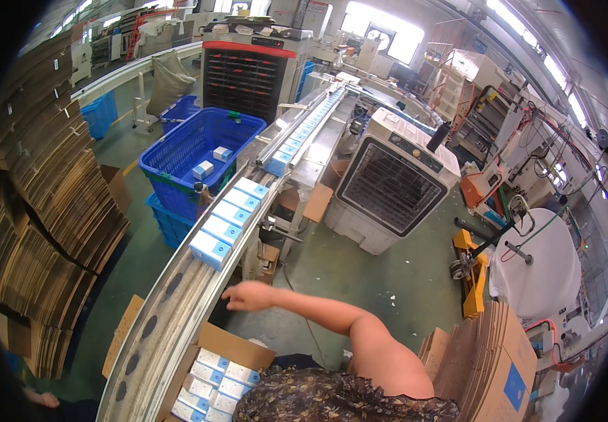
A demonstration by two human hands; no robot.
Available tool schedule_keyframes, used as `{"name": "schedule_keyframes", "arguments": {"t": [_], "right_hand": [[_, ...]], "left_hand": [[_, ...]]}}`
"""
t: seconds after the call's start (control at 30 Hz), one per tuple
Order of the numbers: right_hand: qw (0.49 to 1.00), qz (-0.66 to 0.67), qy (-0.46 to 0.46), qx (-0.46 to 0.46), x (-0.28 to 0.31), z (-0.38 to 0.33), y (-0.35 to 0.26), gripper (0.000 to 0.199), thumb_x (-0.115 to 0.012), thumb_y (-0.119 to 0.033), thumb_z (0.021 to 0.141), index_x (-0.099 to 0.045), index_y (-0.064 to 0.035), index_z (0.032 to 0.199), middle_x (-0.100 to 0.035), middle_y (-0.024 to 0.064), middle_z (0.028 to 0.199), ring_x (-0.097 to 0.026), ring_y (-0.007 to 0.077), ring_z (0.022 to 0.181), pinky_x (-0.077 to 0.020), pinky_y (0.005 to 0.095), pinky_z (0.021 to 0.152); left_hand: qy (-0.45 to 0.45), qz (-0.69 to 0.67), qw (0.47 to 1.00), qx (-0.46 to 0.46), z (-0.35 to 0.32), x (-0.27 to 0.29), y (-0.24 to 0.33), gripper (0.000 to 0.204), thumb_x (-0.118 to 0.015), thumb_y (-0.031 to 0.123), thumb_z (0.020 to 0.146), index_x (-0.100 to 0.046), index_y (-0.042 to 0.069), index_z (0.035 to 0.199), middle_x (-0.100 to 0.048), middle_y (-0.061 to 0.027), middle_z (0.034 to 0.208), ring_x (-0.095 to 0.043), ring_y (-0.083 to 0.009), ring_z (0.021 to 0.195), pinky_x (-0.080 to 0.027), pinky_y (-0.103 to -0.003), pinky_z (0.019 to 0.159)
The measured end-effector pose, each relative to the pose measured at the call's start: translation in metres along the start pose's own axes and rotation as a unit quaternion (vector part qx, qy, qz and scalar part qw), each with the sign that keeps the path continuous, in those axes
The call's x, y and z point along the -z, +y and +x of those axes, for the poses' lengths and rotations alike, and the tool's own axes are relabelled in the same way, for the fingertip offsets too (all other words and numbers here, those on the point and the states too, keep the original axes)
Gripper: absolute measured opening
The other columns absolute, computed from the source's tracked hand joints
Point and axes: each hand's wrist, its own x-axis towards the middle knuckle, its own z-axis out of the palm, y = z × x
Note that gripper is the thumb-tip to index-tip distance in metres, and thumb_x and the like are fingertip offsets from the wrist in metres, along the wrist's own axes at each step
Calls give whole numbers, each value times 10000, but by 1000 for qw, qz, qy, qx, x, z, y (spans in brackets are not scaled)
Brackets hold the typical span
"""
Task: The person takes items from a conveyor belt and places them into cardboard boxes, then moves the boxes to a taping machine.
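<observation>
My right hand [248,296] reaches left beside the near side rail of a conveyor [177,295]. Its fingers are loosely bent with the tips apart, and nothing shows in them. Just beyond it, a row of white and blue small cartons [212,246] stands on the conveyor, several side by side. Close to my body, below the hand, an open cardboard box [241,342] holds rows of similar white and blue cartons. My left hand is out of view.
Blue baskets [151,163] stand beyond the conveyor, the upper one with two cartons inside. Flattened cardboard [58,211] is stacked at left, more cardboard [483,359] at right. An air cooler [395,183] and yellow pallet truck [469,274] stand right. Another person's hand [45,399] appears lower left.
</observation>
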Motion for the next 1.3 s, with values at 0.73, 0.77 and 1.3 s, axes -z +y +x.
{"name": "schedule_keyframes", "arguments": {"t": [0.73, 0.77, 1.3], "right_hand": [[878, -364, 262, -170, 145, 144, 159, 728, -643, -598, 807, -602, 46, 1146, -603, 228, 1134, -567, 399, 1010, -486, 457, 871], [881, -369, 241, -170, 137, 147, 145, 742, -624, -625, 810, -611, 42, 1136, -607, 231, 1131, -577, 400, 1014, -494, 460, 855], [996, 5, 84, -5, -57, 139, -74, 747, -752, -460, 785, -446, 27, 1262, -632, 246, 1104, -613, 401, 1045, -473, 449, 880]], "left_hand": [[-99, -148, 949, -259, -9, 46, 100, 406, -519, 433, 940, -708, 75, 976, -687, -91, 748, -673, -216, 722, -523, -356, 685], [5, -270, 918, -291, -8, 53, 117, 324, -544, 345, 958, -700, 62, 980, -684, -80, 764, -659, -186, 693, -510, -325, 657], [417, -382, 825, -11, 28, 163, 87, 854, -759, 602, 706, -481, -86, 1127, -679, -244, 942, -678, -365, 888, -544, -403, 750]]}}
